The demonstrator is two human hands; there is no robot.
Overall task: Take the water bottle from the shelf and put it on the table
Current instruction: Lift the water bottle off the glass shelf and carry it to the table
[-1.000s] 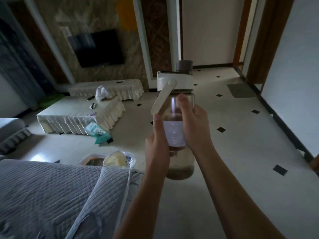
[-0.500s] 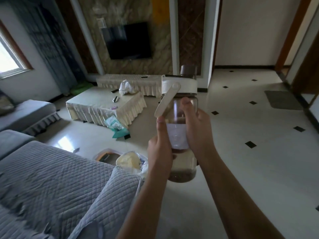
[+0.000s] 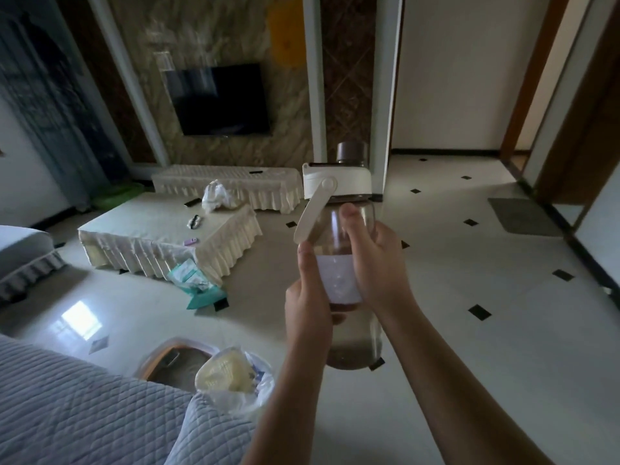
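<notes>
Single head view, wide-angle, looking forward and down from standing height across a living room. Both forearms are reaching in from the bottom edge, hands close to the lens at centre. A grey sofa point(image 3: 84, 407) is sitting near left, the covered table point(image 3: 141, 226) mid-left, the TV point(image 3: 221, 99) on the far wall, doorways far right.
</notes>
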